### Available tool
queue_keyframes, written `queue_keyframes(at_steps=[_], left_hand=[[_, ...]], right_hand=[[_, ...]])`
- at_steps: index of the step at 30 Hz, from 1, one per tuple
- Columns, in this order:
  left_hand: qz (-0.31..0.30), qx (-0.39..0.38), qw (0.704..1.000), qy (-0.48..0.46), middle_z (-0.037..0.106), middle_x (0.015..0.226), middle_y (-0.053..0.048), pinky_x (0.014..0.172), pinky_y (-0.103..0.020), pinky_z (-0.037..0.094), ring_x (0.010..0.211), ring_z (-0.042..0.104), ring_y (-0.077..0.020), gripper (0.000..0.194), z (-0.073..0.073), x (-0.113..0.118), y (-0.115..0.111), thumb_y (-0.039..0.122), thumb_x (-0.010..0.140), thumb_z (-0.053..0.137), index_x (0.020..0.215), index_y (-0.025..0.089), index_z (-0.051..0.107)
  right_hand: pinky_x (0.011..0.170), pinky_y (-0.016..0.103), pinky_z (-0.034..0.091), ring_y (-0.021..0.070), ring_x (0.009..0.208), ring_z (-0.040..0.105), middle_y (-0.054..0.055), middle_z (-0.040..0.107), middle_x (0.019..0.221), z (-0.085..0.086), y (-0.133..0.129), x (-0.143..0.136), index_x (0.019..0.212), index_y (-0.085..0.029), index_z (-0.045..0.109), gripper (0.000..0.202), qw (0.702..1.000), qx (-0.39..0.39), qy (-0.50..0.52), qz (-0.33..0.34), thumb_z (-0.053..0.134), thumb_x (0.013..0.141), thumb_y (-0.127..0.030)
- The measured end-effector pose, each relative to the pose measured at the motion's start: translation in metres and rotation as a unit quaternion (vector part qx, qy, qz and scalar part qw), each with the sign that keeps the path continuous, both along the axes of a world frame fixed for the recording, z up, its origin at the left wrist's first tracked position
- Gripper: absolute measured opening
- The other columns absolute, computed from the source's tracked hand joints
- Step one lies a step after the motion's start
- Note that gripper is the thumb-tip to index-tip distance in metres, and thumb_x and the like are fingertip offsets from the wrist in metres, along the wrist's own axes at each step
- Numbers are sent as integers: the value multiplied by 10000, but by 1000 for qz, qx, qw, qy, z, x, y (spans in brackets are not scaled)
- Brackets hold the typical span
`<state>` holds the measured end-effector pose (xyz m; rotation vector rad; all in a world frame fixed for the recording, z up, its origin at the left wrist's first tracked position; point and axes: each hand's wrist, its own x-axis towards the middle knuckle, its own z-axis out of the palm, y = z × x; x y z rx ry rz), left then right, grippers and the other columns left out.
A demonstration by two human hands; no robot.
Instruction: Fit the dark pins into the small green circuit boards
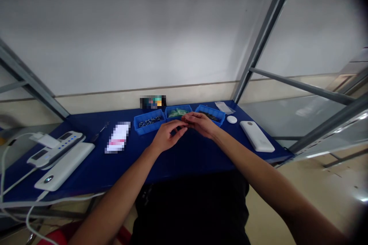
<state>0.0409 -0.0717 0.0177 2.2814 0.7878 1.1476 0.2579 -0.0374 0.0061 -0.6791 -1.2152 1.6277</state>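
My left hand (169,134) and my right hand (199,123) meet at the fingertips above the blue table (184,160). The fingers of both are pinched together, and whatever they hold is too small and hidden to make out. Just beyond them stand three blue bins. The left bin (137,125) contains small metal parts (150,121). In the middle bin (178,107) lie pale green pieces (176,112). Dark, thin parts (211,116) fill the right bin (221,115), which my right hand partly covers.
On the left lie a phone (118,137), a thin dark tool (99,133), a power strip (54,151) and a white power bank (66,166) with cables. To the right are a white round object (231,120), a plastic bag (224,107) and another white power bank (257,136). Metal posts (264,38) flank the table.
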Motion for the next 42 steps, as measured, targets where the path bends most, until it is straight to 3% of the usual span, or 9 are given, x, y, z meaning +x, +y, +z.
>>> queue_keyframes(at_steps=[5, 8, 11, 14, 17, 21, 30, 38, 42], left_hand=[[26, -68, 996, -58, 790, 1144, -100, 828, -362, 624, 993, 763, -246, 307, -2, -1, 1, 447, 1034, 591, 1190, 234, 749], [20, -136, 984, -110, 803, 1053, -106, 757, -334, 620, 856, 769, -218, 410, -8, -2, 5, 471, 1039, 588, 1346, 207, 657], [-10, -180, 972, -149, 786, 1171, -126, 772, -345, 636, 964, 776, -241, 581, -14, -1, 9, 478, 1035, 601, 1546, 227, 487], [-44, -212, 960, -175, 730, 1333, -136, 900, -434, 650, 1164, 739, -293, 627, -17, 1, 13, 484, 1031, 603, 1597, 269, 439], [-43, -227, 953, -196, 689, 1413, -132, 1004, -499, 623, 1249, 701, -321, 534, -19, 3, 17, 498, 1020, 613, 1491, 248, 588], [-10, -229, 951, -207, 669, 1447, -124, 1028, -483, 619, 1270, 688, -324, 479, -19, 3, 20, 506, 999, 638, 1366, 205, 696], [111, -170, 956, -213, 792, 1148, -100, 959, -460, 636, 1047, 779, -275, 385, -22, -3, 28, 509, 969, 681, 1193, 198, 719], [156, -103, 970, -158, 802, 1138, -85, 1005, -462, 586, 1065, 763, -270, 203, -25, -11, 31, 399, 936, 729, 1023, 223, 781], [139, -111, 972, -157, 810, 1090, -88, 963, -442, 595, 1025, 778, -261, 293, -25, -7, 28, 367, 906, 766, 1150, 222, 695]], right_hand=[[734, 302, 580, 152, 783, 673, 34, 760, 918, -1, 6, 2, 982, -213, 793, 359, 996, 39, -28, -77, 907, 762, -473], [656, 285, 551, 146, 725, 647, 14, 726, 831, 2, 7, 2, 980, -217, 774, 381, 983, 75, -18, -168, 879, 778, -523], [645, 297, 559, 176, 767, 677, 28, 747, 860, 5, 4, 0, 978, -221, 767, 383, 967, 131, -51, -213, 862, 785, -539], [667, 316, 582, 189, 788, 702, 47, 773, 935, 4, -1, -4, 1007, -225, 779, 341, 951, 200, -131, -197, 825, 832, -514], [723, 332, 597, 193, 831, 720, 55, 790, 1011, 3, -6, -8, 1037, -245, 790, 260, 911, 284, -219, -205, 763, 899, -463], [756, 333, 592, 197, 914, 725, 43, 788, 1053, 3, -8, -8, 1074, -278, 789, 180, 863, 373, -281, -193, 696, 959, -382], [756, 354, 587, 199, 877, 714, 44, 779, 1035, 0, -9, -7, 1083, -288, 775, 174, 852, 384, -299, -195, 704, 954, -380], [713, 330, 571, 184, 806, 687, 60, 747, 999, 3, -11, -7, 1105, -262, 754, 183, 833, 404, -318, -204, 639, 995, -355], [747, 334, 581, 200, 865, 689, 66, 727, 1028, 0, -10, -8, 1258, -291, 721, 273, 825, 421, -326, -192, 610, 1013, -336]])
